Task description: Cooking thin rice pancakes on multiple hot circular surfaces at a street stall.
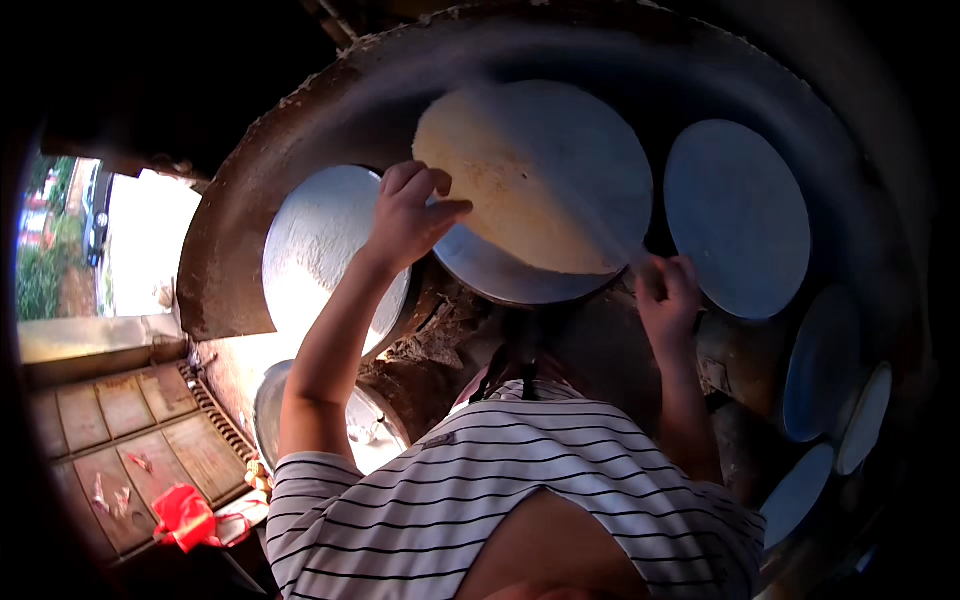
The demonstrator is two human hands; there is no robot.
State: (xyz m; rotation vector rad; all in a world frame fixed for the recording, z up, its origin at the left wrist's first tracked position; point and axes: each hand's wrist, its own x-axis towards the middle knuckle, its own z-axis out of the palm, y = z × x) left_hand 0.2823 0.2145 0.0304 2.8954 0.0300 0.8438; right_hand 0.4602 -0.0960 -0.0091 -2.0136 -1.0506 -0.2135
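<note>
A large thin round flatbread (510,187), partly browned, lies over a round griddle plate (517,281), whose near rim shows below the flatbread's edge. At the flatbread's left edge is my left hand (416,214), fingers curled and thumb pointing inward; whether it grips the edge is unclear. My right hand (667,296) has its fingers closed at the near right edge of the flatbread, slightly blurred. Pale haze like steam drifts across the right part of the flatbread.
Left and right stand more pale round plates (330,232) (739,217). Several further discs (799,487) line the lower right. A big metal pan (274,397) sits by my left elbow. A curved wall (232,225) rings the far side. A red bag (184,517) lies lower left.
</note>
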